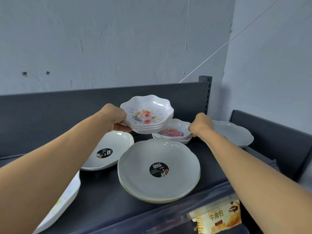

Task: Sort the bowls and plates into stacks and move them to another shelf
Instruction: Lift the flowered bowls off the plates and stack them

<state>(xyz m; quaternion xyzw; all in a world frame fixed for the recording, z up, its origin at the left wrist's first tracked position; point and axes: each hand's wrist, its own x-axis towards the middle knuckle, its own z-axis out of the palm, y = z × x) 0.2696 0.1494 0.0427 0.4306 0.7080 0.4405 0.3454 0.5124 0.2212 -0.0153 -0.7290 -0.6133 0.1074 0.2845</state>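
My left hand (114,118) grips the left rim of a stack of white flower-printed bowls (147,114) and holds it tilted above the dark shelf (101,191). My right hand (200,124) pinches the right rim of a second, lower pair of flowered bowls (172,132) that rests on the shelf at the back. A stack of plain white plates (158,169) with a black round sticker lies in the middle front. Another white plate (111,149) with a sticker lies to its left, partly under my left arm. A further white plate (233,132) sits at the far right.
A flowered white dish (62,205) pokes out at the lower left under my left arm. A dark back panel (67,112) and an upright post (205,92) bound the shelf. A yellow food packet label (217,215) shows below the front edge.
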